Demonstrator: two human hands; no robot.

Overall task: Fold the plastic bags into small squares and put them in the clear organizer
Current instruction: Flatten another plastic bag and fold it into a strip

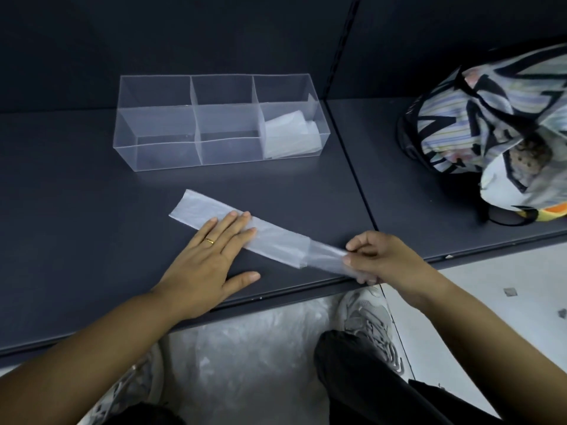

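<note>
A clear plastic bag (276, 237), folded into a long narrow strip, lies slantwise on the dark shelf (76, 194). My left hand (211, 256) presses flat on the strip's left part with straight fingers. My right hand (380, 256) pinches the strip's right end at the shelf's front edge and holds it slightly lifted. The clear organizer (159, 151) stands behind, with three compartments in a row. Its right compartment holds folded clear bags (288, 136); the other two look bare.
A patterned fabric bag (491, 124) with a soft toy inside sits at the right on the adjoining shelf panel. Below the shelf edge, more clear plastic (260, 348) lies on the floor between my shoes.
</note>
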